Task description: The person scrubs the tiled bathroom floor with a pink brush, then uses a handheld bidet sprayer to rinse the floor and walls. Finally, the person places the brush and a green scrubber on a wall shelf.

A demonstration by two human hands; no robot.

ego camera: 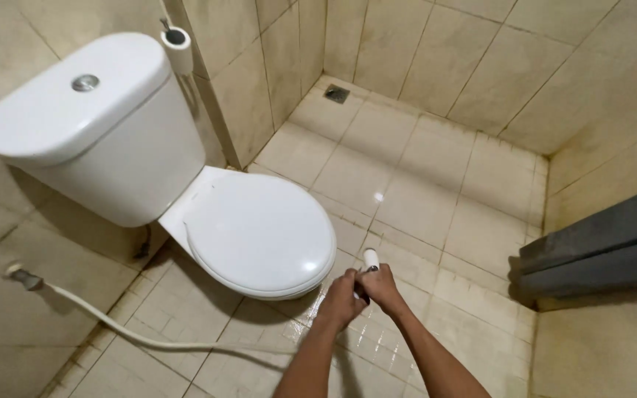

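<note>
White hose (112, 324) runs from wall fitting left of toilet (259, 228), across tiled floor (422, 184), toward hands. Toilet: lid shut, cistern behind, paper roll (178, 40) above cistern. Left hand (340, 301) just below toilet's front edge, grip closed around sprayer (370, 259). Right hand (383, 287) touching left, grip closed on same sprayer, white tip poking above fingers. Right of toilet: wide bare wet floor, drain (337, 93) in far corner. Grey slab (599, 243) against right wall, well apart from toilet. Beige tiled walls, stained.
</note>
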